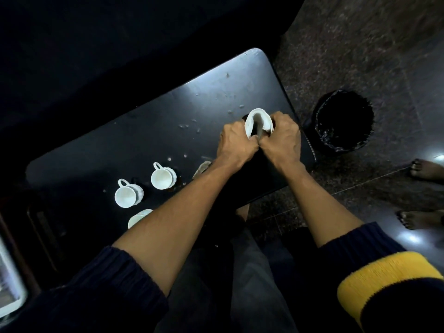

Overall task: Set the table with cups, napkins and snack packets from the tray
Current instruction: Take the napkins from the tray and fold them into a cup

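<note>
My left hand [236, 143] and my right hand [281, 139] meet over the right part of the dark table [149, 121], both gripping a bent stack of white napkins [257, 121] that arches upward between them. Two white cups stand on the table's near left: one [163, 176] with its handle pointing away, another [128, 193] further left. A third white cup [138, 218] is partly hidden behind my left forearm. A small pale packet [201, 169] peeks out beside my left wrist.
A black bin lined with a bag [343, 121] stands on the stone floor right of the table. Another person's bare feet [425, 169] are at the right edge. Crumbs and drops dot the tabletop. A white-rimmed object [9, 284] sits at the far left.
</note>
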Motion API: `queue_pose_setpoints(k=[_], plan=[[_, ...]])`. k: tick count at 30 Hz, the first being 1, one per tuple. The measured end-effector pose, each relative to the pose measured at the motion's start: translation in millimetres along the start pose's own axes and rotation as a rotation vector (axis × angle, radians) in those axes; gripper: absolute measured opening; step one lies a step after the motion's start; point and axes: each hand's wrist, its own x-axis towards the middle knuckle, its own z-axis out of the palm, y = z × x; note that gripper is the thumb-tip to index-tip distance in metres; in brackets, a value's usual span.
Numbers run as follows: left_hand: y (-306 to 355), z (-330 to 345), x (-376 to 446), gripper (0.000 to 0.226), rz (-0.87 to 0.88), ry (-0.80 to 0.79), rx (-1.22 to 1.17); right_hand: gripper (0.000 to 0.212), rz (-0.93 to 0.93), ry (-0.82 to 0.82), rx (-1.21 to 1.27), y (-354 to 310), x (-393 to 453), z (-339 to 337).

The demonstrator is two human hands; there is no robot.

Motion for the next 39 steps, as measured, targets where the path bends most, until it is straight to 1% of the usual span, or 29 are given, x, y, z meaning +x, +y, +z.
queue_pose_setpoints(k=[1, 3, 5, 6, 9, 11, 12, 15, 17, 19, 21, 22, 23, 25, 27, 30, 33, 34, 37, 39], plan=[[-0.9, 2.8, -1.0, 0.037, -0.02, 0.004, 0.005, 0.024, -0.005, -0.007, -0.008, 0.6, -0.4, -0.5], [-3.7, 6.5, -3.7, 0.036, -0.052, 0.084, -0.036, 0.028, -0.016, 0.014, -0.011, 1.2, -2.9, -4.5], [-7.5, 7.1, -6.5, 0.024, -0.039, 0.182, -0.081, 0.027, -0.03, 0.058, 0.033, 2.7, -4.7, -8.5], [-9.8, 7.8, -7.1, 0.018, -0.028, 0.205, -0.091, 0.025, -0.036, 0.066, 0.058, 4.3, -5.6, -9.1], [-13.5, 10.9, -5.3, 0.012, 0.007, 0.228, -0.116, 0.02, -0.043, -0.007, 0.087, 7.6, -8.6, -8.4], [-14.1, 12.8, -3.3, 0.017, 0.03, 0.244, -0.145, 0.024, 0.023, -0.11, 0.083, 6.6, -9.1, -10.3], [-14.9, 12.7, -2.8, 0.021, 0.023, 0.25, -0.161, 0.028, 0.089, -0.163, 0.063, 7.0, -8.5, -11.5], [-27.0, 12.9, -3.6, 0.037, -0.081, 0.261, -0.232, 0.047, 0.269, -0.242, -0.011, 17.4, -3.0, -12.9], [-39.2, 15.9, -6.0, 0.045, -0.162, 0.204, -0.251, 0.061, 0.274, -0.255, 0.037, 25.7, 4.9, -11.2], [-48.0, 20.1, -9.8, 0.053, -0.228, 0.063, -0.275, 0.079, 0.177, -0.334, 0.099, 25.5, 12.8, -10.8], [-51.4, 24.6, -14.7, 0.065, -0.239, -0.079, -0.343, 0.093, 0.072, -0.428, 0.177, 20.8, 20.0, -10.2], [-52.9, 27.7, -15.9, 0.072, -0.226, -0.119, -0.372, 0.093, 0.04, -0.466, 0.205, 16.8, 22.5, -11.1], [-53.3, 30.3, -16.9, 0.079, -0.214, -0.142, -0.394, 0.088, 0.018, -0.498, 0.22, 13.7, 23.8, -11.6], [-54.9, 35.4, -17.2, 0.089, -0.207, -0.156, -0.438, 0.073, -0.005, -0.491, 0.224, 10.8, 22.9, -10.8], [-58.3, 37.3, -16.5, 0.09, -0.209, -0.129, -0.469, 0.069, 0.011, -0.468, 0.211, 11.9, 18.8, -7.7], [-64.7, 35.2, -16.4, 0.078, -0.22, -0.037, -0.492, 0.061, 0.085, -0.477, 0.212, 18.2, 3.4, -0.9], [-72.0, 24.6, -19.2, 0.054, -0.234, 0.052, -0.523, 0.052, 0.107, -0.471, 0.248, 20.6, -20.9, 12.5], [-75.8, 21.6, -20.4, 0.049, -0.219, 0.073, -0.5, 0.049, 0.126, -0.465, 0.257, 20.2, -29.3, 17.6], [-89.3, 16.0, -24.7, 0.049, -0.14, 0.081, -0.332, 0.049, 0.199, -0.459, 0.277, 18.9, -50.1, 34.6], [-93.8, 14.6, -24.0, 0.04, -0.129, 0.079, -0.296, 0.051, 0.225, -0.444, 0.296, 18.5, -58.6, 42.9]])
